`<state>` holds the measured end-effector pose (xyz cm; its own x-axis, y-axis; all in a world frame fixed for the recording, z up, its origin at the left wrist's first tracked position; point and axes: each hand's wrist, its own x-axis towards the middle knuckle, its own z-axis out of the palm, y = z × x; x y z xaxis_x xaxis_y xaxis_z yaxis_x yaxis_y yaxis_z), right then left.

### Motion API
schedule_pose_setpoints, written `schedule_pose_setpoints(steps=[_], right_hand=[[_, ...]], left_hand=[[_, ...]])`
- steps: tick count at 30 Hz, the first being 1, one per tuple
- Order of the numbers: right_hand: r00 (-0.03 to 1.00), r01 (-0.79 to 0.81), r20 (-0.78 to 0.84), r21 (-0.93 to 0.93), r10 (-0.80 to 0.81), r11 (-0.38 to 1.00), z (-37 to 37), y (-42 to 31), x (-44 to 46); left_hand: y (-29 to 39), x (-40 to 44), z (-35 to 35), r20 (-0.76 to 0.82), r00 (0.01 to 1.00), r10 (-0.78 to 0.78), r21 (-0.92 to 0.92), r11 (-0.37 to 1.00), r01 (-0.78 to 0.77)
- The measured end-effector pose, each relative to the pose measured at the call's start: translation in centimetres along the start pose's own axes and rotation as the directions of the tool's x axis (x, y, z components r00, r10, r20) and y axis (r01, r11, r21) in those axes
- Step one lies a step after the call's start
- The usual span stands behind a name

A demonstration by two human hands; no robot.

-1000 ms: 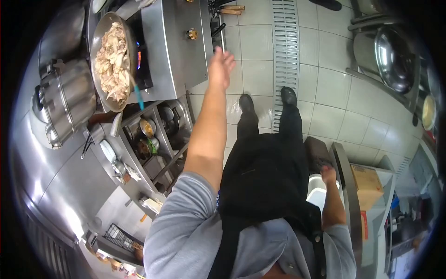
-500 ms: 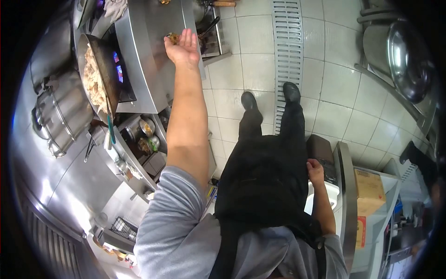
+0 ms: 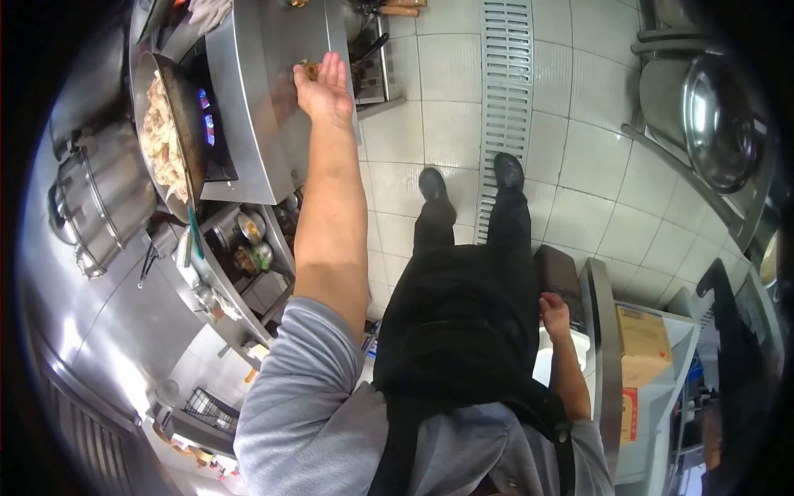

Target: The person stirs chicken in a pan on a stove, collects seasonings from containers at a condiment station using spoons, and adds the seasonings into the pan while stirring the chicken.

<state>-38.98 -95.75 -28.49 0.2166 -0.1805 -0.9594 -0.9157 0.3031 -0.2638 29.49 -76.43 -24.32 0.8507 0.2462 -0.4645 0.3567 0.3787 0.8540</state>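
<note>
The left hand (image 3: 325,97) is reaching over the smooth, shiny metal stove (image 3: 265,107), close to its front edge, with its palm facing up. Its fingers are lying nearly straight and a little apart, pointing at the top of the view, and the thumb is sticking out to the side. The small, round, gold-brown knob (image 3: 308,69) is peeking out behind the hand on the front panel of the stove; I cannot tell if they are touching. The right hand (image 3: 555,315) is hanging by the black cloth apron (image 3: 463,331), near the white tub (image 3: 569,357), with its fingers bending loosely; I cannot tell if they are pinching anything. The round metal pan (image 3: 197,136) is sitting by the stove's back edge, next to blue flames (image 3: 208,120). Its long side is running up and down the view, and its rim is looking tilted. It is holding lumpy, pale food (image 3: 163,140). A blue-green stick (image 3: 194,229) is leaning at its low end. Below, one round metal bowl (image 3: 251,226) is holding yellow-orange food, and another bowl (image 3: 264,255) beside it is holding something green. A big silver pot (image 3: 112,194) is standing behind the pan.
</note>
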Motion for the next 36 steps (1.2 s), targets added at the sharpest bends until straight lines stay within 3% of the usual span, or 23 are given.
schedule_pose_setpoints(steps=[6, 9, 20, 26, 29, 36], right_hand=[[0.999, 0.033, -0.004, -0.075, -0.034, 0.997, 0.3, -1.8, -0.1], [0.999, -0.040, 0.007, -0.036, 0.040, 0.999, 0.0, -2.5, -0.5], [0.999, -0.033, 0.024, -0.007, 0.033, 0.999, -0.1, -1.9, -0.6], [0.999, -0.034, 0.016, -0.054, 0.035, 0.998, 0.1, -4.2, -1.3], [1.000, -0.020, 0.007, -0.050, 0.020, 0.999, -0.1, -3.3, -1.1], [1.000, -0.007, -0.013, -0.050, 0.006, 0.999, 0.1, -2.4, -1.1]], left_hand=[[0.1, 0.0, 0.0, -0.009, 1.000, -0.012, -0.008, 1.000, 0.012], [0.2, -0.4, 0.4, -0.024, 0.999, -0.022, -0.038, 0.999, 0.021], [0.4, -1.3, 1.0, -0.069, 0.997, 0.021, -0.020, 1.000, -0.022], [0.4, 0.0, -0.2, -0.068, 0.995, -0.079, -0.109, 0.992, 0.072], [0.4, -0.9, 0.6, -0.073, 0.997, 0.015, -0.008, 1.000, -0.016], [0.7, -1.5, 1.0, -0.108, 0.994, -0.009, -0.016, 1.000, 0.007]])
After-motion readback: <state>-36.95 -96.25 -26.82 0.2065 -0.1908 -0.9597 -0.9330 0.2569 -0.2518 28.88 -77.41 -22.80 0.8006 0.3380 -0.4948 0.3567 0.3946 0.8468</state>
